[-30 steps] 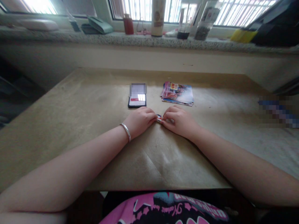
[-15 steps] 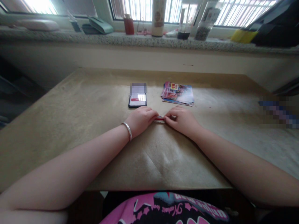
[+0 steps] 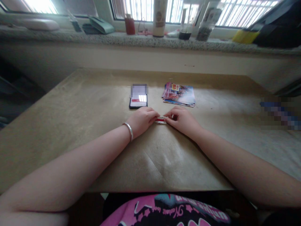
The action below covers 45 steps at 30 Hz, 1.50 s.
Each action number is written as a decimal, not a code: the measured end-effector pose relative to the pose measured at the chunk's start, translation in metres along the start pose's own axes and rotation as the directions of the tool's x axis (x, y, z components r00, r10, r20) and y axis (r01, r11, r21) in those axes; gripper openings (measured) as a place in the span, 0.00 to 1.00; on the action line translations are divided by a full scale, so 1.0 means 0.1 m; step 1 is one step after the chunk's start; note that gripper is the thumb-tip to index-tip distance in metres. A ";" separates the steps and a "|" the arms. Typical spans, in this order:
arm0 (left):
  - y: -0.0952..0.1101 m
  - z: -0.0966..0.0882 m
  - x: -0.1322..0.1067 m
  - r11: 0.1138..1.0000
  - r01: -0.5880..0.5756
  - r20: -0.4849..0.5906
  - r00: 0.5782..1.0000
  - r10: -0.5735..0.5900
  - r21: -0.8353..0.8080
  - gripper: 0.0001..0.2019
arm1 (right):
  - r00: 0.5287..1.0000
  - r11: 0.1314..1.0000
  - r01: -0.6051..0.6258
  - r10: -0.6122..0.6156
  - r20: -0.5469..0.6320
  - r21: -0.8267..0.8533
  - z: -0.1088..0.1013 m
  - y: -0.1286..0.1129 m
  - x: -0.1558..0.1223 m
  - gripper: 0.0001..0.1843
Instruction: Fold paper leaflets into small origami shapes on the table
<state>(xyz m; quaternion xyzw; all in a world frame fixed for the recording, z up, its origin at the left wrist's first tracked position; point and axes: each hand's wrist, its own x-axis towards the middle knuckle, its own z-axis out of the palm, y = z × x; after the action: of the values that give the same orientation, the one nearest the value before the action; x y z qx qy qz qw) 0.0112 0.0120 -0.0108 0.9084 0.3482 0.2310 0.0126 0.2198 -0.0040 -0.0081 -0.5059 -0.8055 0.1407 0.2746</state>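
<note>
While the small red-and-white strip (image 3: 160, 120) sits on the brown paper (image 3: 160, 166) right between our two hands, we do best to press it softly from both ends, with an even push, so it stays straight and does not slip. Our left hand (image 3: 142, 121) and our right hand (image 3: 182, 121) are curled in narrow, and their fingertips hold the strip from each side, so it lies just at the tips. Past the hands, a black phone (image 3: 138, 102) lies farther from us on the left, and a stack of bright cards (image 3: 178, 94) lies farther from us on the right.
</note>
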 end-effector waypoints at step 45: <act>0.08 -0.01 0.04 0.998 0.003 0.011 1.000 -0.002 -0.058 0.04 | 0.994 0.989 0.057 -0.068 0.082 0.134 0.00 0.08 0.00 0.04</act>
<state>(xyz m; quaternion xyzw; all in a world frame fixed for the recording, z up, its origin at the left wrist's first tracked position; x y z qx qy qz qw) 0.0184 0.0081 -0.0068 0.9085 0.3425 0.2360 0.0414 0.2259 -0.0002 -0.0123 -0.4546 -0.8211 0.2065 0.2764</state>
